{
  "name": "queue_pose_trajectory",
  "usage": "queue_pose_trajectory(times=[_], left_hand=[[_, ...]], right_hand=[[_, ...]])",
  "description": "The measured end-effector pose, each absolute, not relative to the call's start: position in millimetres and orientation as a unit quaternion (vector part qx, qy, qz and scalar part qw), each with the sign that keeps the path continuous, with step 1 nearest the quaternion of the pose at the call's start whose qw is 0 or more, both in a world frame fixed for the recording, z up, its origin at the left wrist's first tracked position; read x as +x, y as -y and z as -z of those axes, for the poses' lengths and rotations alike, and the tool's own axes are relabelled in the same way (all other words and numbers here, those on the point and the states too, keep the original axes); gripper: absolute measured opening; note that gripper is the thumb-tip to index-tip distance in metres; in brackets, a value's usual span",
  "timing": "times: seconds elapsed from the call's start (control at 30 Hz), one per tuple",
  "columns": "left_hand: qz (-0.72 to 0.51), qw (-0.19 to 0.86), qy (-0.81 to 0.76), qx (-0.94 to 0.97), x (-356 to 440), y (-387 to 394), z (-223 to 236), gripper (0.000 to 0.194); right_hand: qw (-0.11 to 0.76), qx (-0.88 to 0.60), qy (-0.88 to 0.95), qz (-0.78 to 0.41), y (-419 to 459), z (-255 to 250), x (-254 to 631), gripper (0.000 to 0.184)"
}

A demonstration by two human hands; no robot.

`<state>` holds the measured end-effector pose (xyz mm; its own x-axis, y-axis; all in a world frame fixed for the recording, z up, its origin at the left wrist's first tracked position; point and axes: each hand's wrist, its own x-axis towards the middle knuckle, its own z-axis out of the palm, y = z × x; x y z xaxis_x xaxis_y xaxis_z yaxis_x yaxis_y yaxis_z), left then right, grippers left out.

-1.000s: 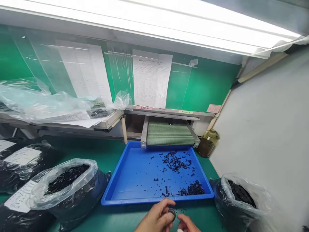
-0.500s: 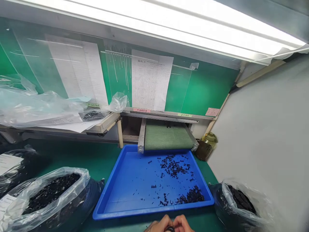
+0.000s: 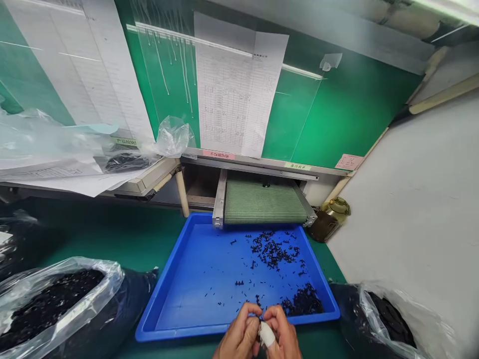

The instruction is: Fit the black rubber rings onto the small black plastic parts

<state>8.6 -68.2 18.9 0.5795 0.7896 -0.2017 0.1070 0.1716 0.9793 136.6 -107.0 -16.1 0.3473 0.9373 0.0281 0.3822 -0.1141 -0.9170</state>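
Note:
My left hand [image 3: 239,335] and my right hand [image 3: 283,333] meet at the near edge of a blue tray [image 3: 194,333], fingertips curled together. A white wrap [image 3: 267,335] covers my right thumb. Between the fingertips a bit of a small black part shows; the fingers hide most of it. Inside the tray, small black pieces [image 3: 272,251] lie scattered toward the back right. A denser heap of black pieces [image 3: 306,300] fills the near right corner, just beyond my right hand.
A green conveyor belt [image 3: 265,202] ends over the tray's back edge. Clear bags of black parts stand on the left [image 3: 112,311] and right [image 3: 392,319]. A brown-tinted jar [image 3: 329,219] stands by the right wall. Plastic bags and papers cover a raised shelf [image 3: 149,177] at left.
The view has tipped downward and come closer. Both hands have come up into fuller view at the tray's near edge, still held together.

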Motion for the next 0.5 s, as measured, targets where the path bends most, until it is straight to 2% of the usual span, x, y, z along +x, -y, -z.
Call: queue_pose_trajectory(times=[0.13, 0.23, 0.37, 0.43, 0.5], left_hand=[[-0.292, 0.677, -0.403, 0.542, 16.8, 52.5, -21.4, 0.05], [-0.319, 0.674, -0.419, 0.518, 15.7, 35.6, -20.7, 0.048], [-0.385, 0.718, -0.448, 0.369, 7.0, 10.8, -10.2, 0.054], [-0.405, 0.745, -0.444, 0.291, 3.9, 1.2, -2.1, 0.052], [-0.41, 0.764, -0.433, 0.246, 3.0, -5.1, 6.6, 0.047]], right_hand=[[0.448, -0.649, 0.479, -0.385, 79.9, -1.3, 140.8, 0.032], [0.364, -0.647, 0.552, -0.38, 51.9, -16.4, 164.1, 0.024], [0.247, -0.623, 0.717, -0.191, -18.2, -46.5, 217.0, 0.032], [0.251, -0.66, 0.703, -0.087, -69.8, -63.4, 244.5, 0.034], [0.267, -0.7, 0.661, -0.04, -127.0, -78.6, 269.2, 0.033]])
